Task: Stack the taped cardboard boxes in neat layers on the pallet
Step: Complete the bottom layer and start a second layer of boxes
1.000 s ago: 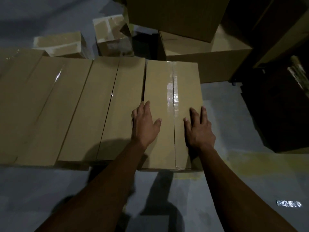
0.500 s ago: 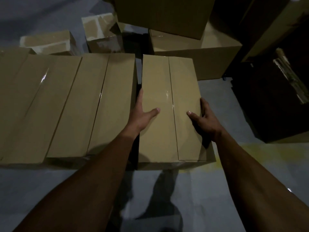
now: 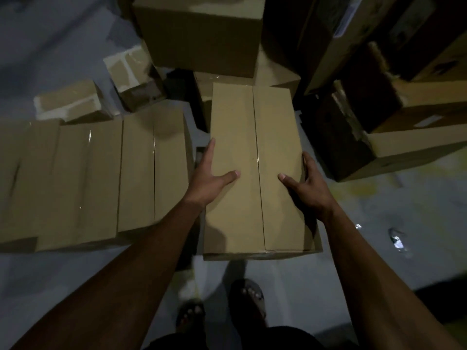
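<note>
Taped box (image 3: pixel 255 170) clamped between left hand (image 3: pixel 211 179) and right hand (image 3: pixel 307 184), fingers gripping its sides; best lifted level, squeezed evenly.

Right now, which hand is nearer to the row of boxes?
The left. The left hand grips the lifted box on the side that faces the row of boxes. The right hand grips the far side.

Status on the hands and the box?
Left hand and right hand grip the taped box by its sides. Row of boxes close left.
</note>
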